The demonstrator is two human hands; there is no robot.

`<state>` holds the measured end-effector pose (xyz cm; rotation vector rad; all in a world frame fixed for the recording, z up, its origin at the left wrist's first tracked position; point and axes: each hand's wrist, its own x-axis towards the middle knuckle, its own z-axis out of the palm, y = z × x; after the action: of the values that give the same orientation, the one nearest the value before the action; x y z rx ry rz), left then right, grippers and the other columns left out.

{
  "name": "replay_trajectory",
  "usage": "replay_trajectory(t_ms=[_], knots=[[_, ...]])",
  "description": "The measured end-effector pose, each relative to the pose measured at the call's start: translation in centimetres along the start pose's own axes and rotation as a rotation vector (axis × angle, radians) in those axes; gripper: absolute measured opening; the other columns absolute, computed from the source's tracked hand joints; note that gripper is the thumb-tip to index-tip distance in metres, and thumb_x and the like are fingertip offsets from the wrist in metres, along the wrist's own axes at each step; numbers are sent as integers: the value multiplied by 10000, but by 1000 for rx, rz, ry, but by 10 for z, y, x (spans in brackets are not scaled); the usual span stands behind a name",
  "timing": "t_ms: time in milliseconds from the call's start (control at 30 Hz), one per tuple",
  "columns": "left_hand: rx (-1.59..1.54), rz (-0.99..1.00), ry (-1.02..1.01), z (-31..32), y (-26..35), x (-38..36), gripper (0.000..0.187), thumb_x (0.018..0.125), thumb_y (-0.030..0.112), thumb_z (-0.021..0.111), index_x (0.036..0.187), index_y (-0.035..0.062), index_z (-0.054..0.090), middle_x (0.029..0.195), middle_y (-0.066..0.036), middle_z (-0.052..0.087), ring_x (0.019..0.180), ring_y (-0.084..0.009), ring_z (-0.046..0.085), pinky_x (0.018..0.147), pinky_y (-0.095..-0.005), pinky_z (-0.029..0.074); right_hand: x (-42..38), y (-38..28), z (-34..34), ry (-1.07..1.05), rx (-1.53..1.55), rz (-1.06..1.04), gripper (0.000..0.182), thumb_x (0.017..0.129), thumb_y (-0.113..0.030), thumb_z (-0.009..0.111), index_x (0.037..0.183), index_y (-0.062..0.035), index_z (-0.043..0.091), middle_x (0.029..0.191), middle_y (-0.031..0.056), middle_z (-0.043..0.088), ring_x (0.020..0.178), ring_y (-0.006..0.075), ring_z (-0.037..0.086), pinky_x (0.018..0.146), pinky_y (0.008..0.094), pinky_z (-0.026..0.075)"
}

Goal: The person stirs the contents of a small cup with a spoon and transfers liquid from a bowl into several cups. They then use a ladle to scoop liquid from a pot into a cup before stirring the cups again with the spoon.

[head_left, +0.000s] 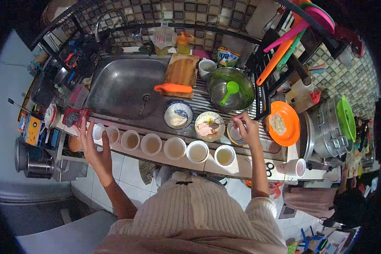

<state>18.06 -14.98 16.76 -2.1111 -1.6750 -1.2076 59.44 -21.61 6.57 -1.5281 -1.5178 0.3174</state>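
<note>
My left hand (94, 147) is open, thumb and fingers spread, beside the leftmost white cup (98, 130). Several plastic cups (175, 149) line the counter's front edge, most holding a cloudy pale liquid. Over a small round container (234, 137) my right hand (247, 128) has its fingertips pinched together; I cannot tell what they hold. Left of it sits a bowl (221, 122) with pink and brown food. A blue-patterned bowl (167, 121) containing something white stands farther left. Behind them, a green ladle (230, 91) rests in a large metal pot (214, 91).
A steel sink (122, 84) lies at the back left, beside a wooden board (180, 70) with an orange-handled utensil (173, 88). On the right are an orange plate (293, 127), black scissors (269, 168) and stacked cups (294, 168). Another person (321, 199) is at far right.
</note>
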Motion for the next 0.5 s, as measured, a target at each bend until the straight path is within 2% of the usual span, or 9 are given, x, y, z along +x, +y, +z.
replay_trajectory(t_ms=[33, 167, 267, 333, 433, 500], knots=[[0, -1, -1, 0, 1, 0, 389, 827, 85, 586, 1210, 80, 516, 1350, -113, 412, 1321, -336, 246, 1032, -442, 259, 2, -5, 0, -3, -7, 14, 93, 873, -61, 529, 818, 14, 526, 708, 85, 653, 568, 112, 612, 514, 232, 479], [2, -2, -7, 2, 2, 0, 390, 826, 82, 584, 1210, 73, 516, 1356, -117, 403, 1318, -340, 251, 1030, -440, 262, 11, -21, -1, -1, -52, 62, 96, 880, -75, 526, 827, 4, 514, 678, 82, 651, 546, 112, 611, 494, 236, 477], [14, 2, -9, 2, 1, 0, 393, 825, 81, 583, 1212, 71, 514, 1359, -116, 398, 1318, -344, 248, 1032, -442, 259, 13, -22, 0, 17, -102, 105, 107, 887, -83, 516, 816, -4, 503, 643, 86, 644, 520, 131, 619, 473, 245, 478], [23, 2, -9, 3, 1, 1, 396, 824, 80, 583, 1214, 70, 513, 1361, -115, 396, 1319, -346, 246, 1034, -443, 258, 13, -20, 2, 59, -147, 125, 95, 887, -113, 521, 853, -28, 495, 603, 91, 617, 536, 177, 637, 455, 292, 471], [4, 1, -11, 3, 0, 1, 394, 822, 78, 584, 1210, 69, 515, 1359, -113, 398, 1321, -348, 240, 1038, -444, 253, 12, -18, 4, 107, -132, 172, 71, 885, -91, 513, 864, -29, 484, 593, 95, 613, 532, 186, 638, 447, 299, 471], [-71, -36, -13, 4, 0, 2, 355, 820, 72, 585, 1173, 81, 545, 1365, -104, 391, 1324, -390, 201, 1057, -489, 189, 12, -21, 4, 123, -138, 192, 65, 882, -81, 512, 865, -26, 482, 595, 98, 614, 531, 191, 639, 447, 299, 475]])
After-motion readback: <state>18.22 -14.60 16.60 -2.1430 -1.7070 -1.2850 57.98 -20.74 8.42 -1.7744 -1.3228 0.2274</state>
